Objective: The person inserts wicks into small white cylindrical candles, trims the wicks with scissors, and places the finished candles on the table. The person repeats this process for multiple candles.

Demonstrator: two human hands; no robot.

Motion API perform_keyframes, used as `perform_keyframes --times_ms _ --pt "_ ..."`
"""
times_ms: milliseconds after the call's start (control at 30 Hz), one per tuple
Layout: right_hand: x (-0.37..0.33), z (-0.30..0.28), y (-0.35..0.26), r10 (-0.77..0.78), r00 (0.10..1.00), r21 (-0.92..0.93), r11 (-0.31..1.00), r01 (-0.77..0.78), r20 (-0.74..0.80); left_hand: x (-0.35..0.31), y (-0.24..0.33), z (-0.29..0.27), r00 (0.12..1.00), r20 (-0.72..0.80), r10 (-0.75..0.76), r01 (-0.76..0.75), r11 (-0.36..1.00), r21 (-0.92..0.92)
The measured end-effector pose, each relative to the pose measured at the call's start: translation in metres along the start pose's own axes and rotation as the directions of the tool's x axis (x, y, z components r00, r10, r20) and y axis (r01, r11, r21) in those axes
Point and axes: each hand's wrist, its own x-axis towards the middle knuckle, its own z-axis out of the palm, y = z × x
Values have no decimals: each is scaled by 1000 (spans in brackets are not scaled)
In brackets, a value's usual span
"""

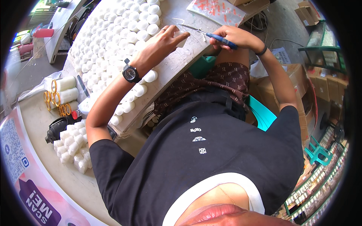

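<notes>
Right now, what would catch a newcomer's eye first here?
Probably the mass of white, round-topped pieces spread over the table at upper left. Next, near upper centre, the right hand grips a blue-handled tool, its thin metal end near the left hand, which holds a small white piece.

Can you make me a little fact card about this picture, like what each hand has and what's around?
Left hand: holds a small white piece
Right hand: holds a blue-handled tool with a thin metal end
Table: covered with many rounded white pieces
Left wrist: black watch
Right wrist: dark band
Picture's far left: white cylinders with orange rings
Picture's right: small turquoise chair
</notes>
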Motion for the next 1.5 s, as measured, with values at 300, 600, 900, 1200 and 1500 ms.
perform_keyframes --times_ms 300,600,900,1200,1500 --pt "5 9 -2 27 1000 87 996 -27 4 6 -4 7 998 -45 49 -48 999 22" --pt "27 13 -3 -245 872 -664 738 -116 -424 6 -10 1 995 -88 -57 32 965 -260" --pt "44 21 -24 -568 700 -541 785 302 -433 -9 6 -11 967 -162 -197 130 928 -349" --pt "23 29 -17 -406 886 -383 872 303 -222 -5 25 -6 949 -252 -191 108 945 -308" --pt "42 23 -34 -452 890 -735 585 342 55 -9 1 -19 968 -179 -175 140 971 -193"
